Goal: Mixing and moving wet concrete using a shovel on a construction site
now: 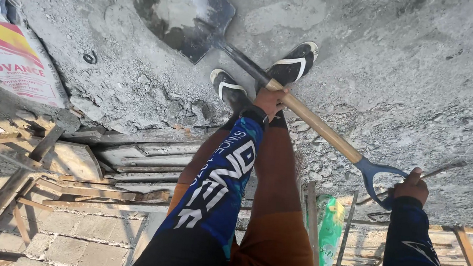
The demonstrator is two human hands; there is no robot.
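Both grips are closed on the shovel (264,78): the left hand (269,100) wraps the wooden shaft (319,128) low down near the metal socket, the right hand (412,186) clasps the blue D-handle (378,174). From the left hand the steel blade (181,11) lies toward 10 o'clock, flat on grey, crusted concrete (413,68), just beyond the sandalled feet (291,63). It looks stiff, top-heavy at the blade, its wood dry enough not to slip.

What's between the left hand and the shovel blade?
In the head view, only the shovel's dark metal neck runs from the left hand to the shovel blade, over grey cement. A sandalled foot lies just beside it.
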